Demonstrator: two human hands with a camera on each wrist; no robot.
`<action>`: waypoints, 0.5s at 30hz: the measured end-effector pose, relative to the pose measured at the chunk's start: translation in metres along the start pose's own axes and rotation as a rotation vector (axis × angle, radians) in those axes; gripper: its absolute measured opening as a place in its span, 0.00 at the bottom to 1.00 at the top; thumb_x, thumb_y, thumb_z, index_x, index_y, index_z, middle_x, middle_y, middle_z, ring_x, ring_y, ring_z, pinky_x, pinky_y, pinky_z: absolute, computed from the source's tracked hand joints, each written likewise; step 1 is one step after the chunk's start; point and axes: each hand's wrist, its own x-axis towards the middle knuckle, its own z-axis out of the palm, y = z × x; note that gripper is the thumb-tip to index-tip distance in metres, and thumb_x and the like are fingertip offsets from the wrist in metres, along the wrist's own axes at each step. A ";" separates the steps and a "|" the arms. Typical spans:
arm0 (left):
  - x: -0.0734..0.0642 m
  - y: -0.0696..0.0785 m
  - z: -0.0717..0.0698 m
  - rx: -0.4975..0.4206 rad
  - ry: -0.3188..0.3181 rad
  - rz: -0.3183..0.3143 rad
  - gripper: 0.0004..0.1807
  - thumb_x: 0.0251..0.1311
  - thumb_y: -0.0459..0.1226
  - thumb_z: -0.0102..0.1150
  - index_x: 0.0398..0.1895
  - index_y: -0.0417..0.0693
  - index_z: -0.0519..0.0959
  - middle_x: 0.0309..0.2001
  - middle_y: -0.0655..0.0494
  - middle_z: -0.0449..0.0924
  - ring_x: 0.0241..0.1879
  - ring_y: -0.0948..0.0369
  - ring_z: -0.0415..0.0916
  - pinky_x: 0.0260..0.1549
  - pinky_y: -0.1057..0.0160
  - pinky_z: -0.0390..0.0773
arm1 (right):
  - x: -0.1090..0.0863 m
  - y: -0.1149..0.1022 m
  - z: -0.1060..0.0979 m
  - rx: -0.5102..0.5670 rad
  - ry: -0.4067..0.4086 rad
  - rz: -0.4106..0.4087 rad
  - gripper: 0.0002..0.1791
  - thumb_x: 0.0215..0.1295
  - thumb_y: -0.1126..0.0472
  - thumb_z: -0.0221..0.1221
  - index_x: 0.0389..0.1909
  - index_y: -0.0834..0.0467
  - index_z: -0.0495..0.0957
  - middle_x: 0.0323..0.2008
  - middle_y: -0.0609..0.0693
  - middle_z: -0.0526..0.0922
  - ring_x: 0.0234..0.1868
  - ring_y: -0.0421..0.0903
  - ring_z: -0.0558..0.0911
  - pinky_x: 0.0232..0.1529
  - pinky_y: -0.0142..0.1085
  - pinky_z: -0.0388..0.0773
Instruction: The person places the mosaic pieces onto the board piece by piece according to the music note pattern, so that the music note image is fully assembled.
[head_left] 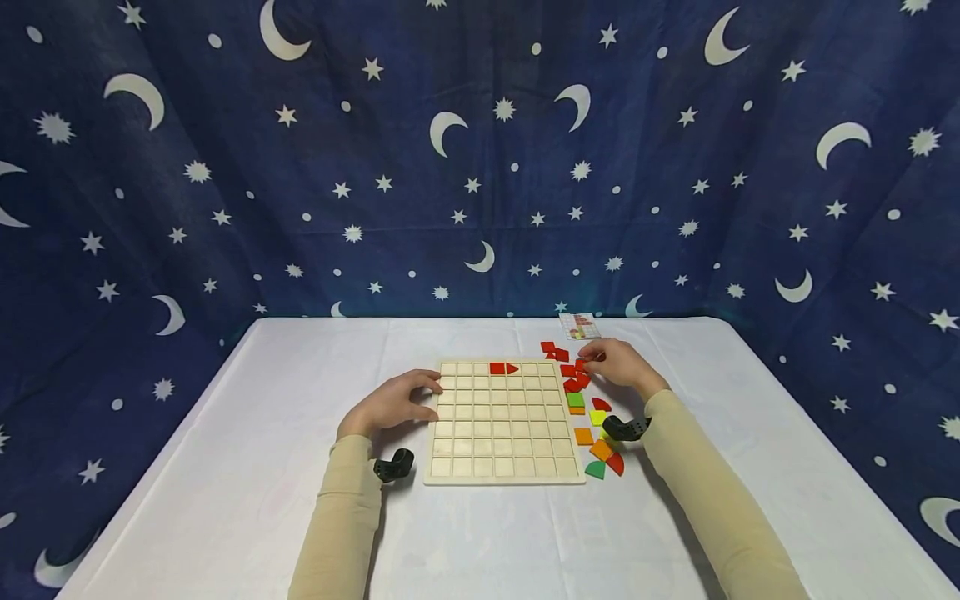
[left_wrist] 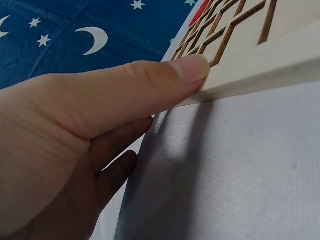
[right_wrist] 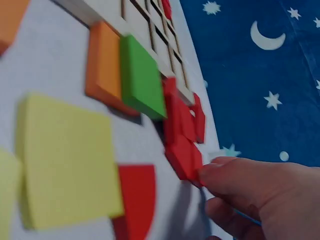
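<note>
A square wooden grid board [head_left: 504,480] lies mid-table. Two red tiles sit in its far row, a square [head_left: 497,368] and a pointed one [head_left: 513,368]. My left hand [head_left: 397,402] is at the board's left edge, fingers and thumb apart; in the left wrist view the thumb [left_wrist: 145,85] rests on the board's side rim. Past the board's far right edge, my right hand [head_left: 617,363] reaches into a cluster of red tiles [head_left: 567,372]. In the right wrist view its foremost fingertip meets a red tile [right_wrist: 181,159]; I cannot tell whether it is pinched.
Right of the board lie a green tile [head_left: 575,400] on an orange one, a yellow tile [head_left: 597,417], orange tiles [head_left: 583,437], red quarter-rounds [head_left: 602,405] and a dark green piece [head_left: 596,470]. A printed pattern card [head_left: 580,326] is at the far table edge, before a starry curtain [head_left: 480,167].
</note>
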 end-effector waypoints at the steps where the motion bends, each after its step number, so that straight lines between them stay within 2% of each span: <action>1: 0.000 0.000 0.000 -0.002 0.002 -0.003 0.22 0.52 0.37 0.73 0.52 0.44 0.80 0.68 0.48 0.68 0.70 0.48 0.59 0.67 0.48 0.62 | -0.001 0.001 -0.002 0.002 -0.014 0.003 0.16 0.65 0.66 0.60 0.53 0.66 0.79 0.44 0.59 0.82 0.42 0.53 0.77 0.50 0.47 0.79; 5: -0.001 0.001 0.000 -0.003 0.004 -0.006 0.22 0.52 0.37 0.73 0.52 0.45 0.80 0.68 0.48 0.68 0.70 0.48 0.59 0.68 0.48 0.62 | -0.003 0.003 -0.007 0.005 -0.064 0.016 0.18 0.63 0.66 0.60 0.54 0.66 0.78 0.45 0.59 0.81 0.42 0.53 0.76 0.48 0.45 0.80; 8: -0.002 0.002 -0.001 0.005 0.005 0.001 0.22 0.52 0.37 0.73 0.51 0.44 0.80 0.67 0.48 0.68 0.70 0.48 0.60 0.68 0.48 0.61 | -0.003 0.003 -0.006 -0.006 -0.086 0.010 0.19 0.63 0.66 0.61 0.54 0.66 0.79 0.46 0.59 0.82 0.43 0.53 0.76 0.50 0.46 0.79; 15: -0.003 0.002 0.000 -0.008 0.006 -0.010 0.22 0.53 0.37 0.72 0.51 0.45 0.80 0.68 0.49 0.68 0.70 0.48 0.59 0.68 0.48 0.61 | 0.000 0.003 -0.004 -0.028 -0.064 -0.001 0.17 0.64 0.66 0.61 0.54 0.67 0.79 0.48 0.60 0.82 0.47 0.55 0.76 0.55 0.51 0.77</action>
